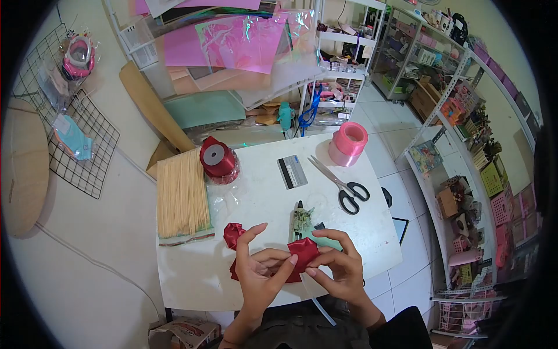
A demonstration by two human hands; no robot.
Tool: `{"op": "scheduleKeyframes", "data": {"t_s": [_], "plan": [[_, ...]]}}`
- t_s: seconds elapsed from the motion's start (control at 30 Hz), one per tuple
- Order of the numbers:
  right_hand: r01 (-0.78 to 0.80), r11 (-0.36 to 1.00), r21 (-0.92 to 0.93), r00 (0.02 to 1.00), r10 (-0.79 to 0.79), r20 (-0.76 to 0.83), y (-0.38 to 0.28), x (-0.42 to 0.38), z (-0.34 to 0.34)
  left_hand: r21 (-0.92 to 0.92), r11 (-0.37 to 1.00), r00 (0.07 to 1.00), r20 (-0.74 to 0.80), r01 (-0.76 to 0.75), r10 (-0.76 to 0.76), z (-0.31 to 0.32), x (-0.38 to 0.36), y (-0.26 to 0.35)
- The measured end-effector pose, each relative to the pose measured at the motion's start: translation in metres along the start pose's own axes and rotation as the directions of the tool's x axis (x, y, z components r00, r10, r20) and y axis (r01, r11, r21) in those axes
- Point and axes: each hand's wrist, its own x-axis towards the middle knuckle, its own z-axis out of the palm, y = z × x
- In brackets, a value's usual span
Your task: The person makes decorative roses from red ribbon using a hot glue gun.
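Note:
A folded piece of red satin ribbon [303, 249] is held up between my two hands over the front of the white table. My left hand [264, 272] pinches its left side with thumb and bent fingers, the index finger raised. On the other side, my right hand [338, 265] grips the ribbon's edge between thumb and fingers. More red satin shows below, partly hidden by my hands. A translucent strip [323, 310] hangs beneath them. Left of my left hand lies a bunched red satin piece [233, 235]. Just beyond my fingers is a green, crumpled item [303, 220] with a dark tip.
Scissors [343, 187] with black handles and a grey card [292, 172] lie farther back. Pink ribbon rolls [348, 144] stand at the back right. A red ribbon spool [218, 158] sits beside a bundle of thin wooden sticks [182, 195]. Shelves [450, 139] line the right.

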Motion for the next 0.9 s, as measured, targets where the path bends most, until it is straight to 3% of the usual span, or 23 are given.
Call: {"op": "scheduleKeyframes", "data": {"t_s": [0.1,0.33,0.5,0.9], "plan": [[0.062,0.996,-0.071,0.996,-0.066,-0.054,0.0027,0.0007,0.0039,0.0,1.0,1.0,0.003,0.003,-0.003,-0.0005,-0.0001,0.0016],[0.036,0.993,-0.114,0.998,-0.042,-0.052,-0.0014,0.002,0.0046,-0.018,1.0,1.0,0.0,0.015,-0.015,0.0002,0.0002,0.0034],[-0.061,0.997,-0.043,0.991,0.056,-0.122,-0.0038,0.0028,0.0081,-0.016,1.0,1.0,0.005,0.008,-0.008,-0.0012,-0.0003,0.0015],[-0.063,0.998,0.03,0.98,0.068,-0.185,-0.0072,0.0067,0.0083,0.028,0.999,0.999,0.045,-0.022,0.021,0.0016,-0.0004,0.0011]]}}
